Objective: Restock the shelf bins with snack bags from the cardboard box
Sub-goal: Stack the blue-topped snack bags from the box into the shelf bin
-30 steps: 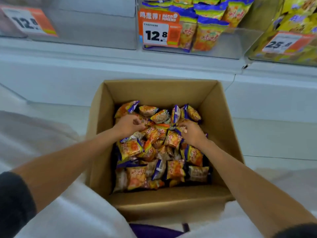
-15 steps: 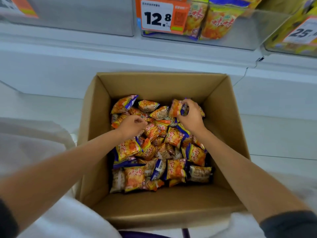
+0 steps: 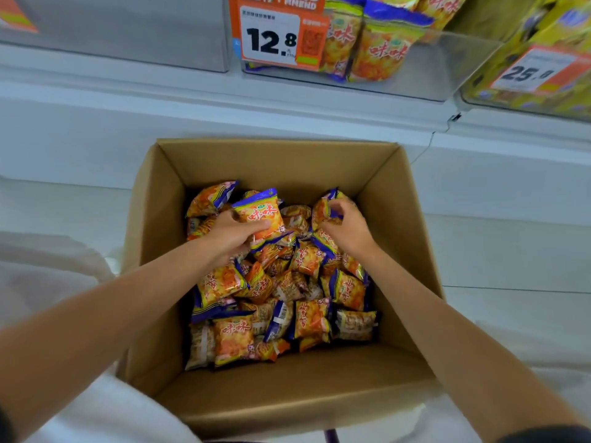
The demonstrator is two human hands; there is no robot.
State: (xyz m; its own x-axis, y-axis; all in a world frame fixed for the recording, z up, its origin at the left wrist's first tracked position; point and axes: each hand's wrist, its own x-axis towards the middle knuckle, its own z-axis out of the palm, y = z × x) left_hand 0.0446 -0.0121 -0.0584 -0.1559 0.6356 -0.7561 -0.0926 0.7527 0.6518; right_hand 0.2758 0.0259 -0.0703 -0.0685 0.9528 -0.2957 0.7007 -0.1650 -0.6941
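Between the thumb and fingers of the left hand (image 3: pixel 232 236) sits one orange snack bag (image 3: pixel 260 215), gripped at its lower edge and held upright above the heap. Just to the right of it, the right hand (image 3: pixel 348 228) curls round a second bag (image 3: pixel 324 207), pinching its top corner at the far side of the pile. These packets look light, puffed and crinkly, with slick film that would likely slide under a loose hold. The flat sealed seam or a corner seems the safest place to take them, since squeezing the middle could crush what is inside. Under and nearer than both hands, the loose bags (image 3: pixel 287 298) fill the cardboard box (image 3: pixel 287 161) in a jumbled layer. Above and beyond the fingertips, a clear shelf bin (image 3: pixel 447 71) holds a few matching bags behind a price label (image 3: pixel 271 39), with what looks like room beside them.
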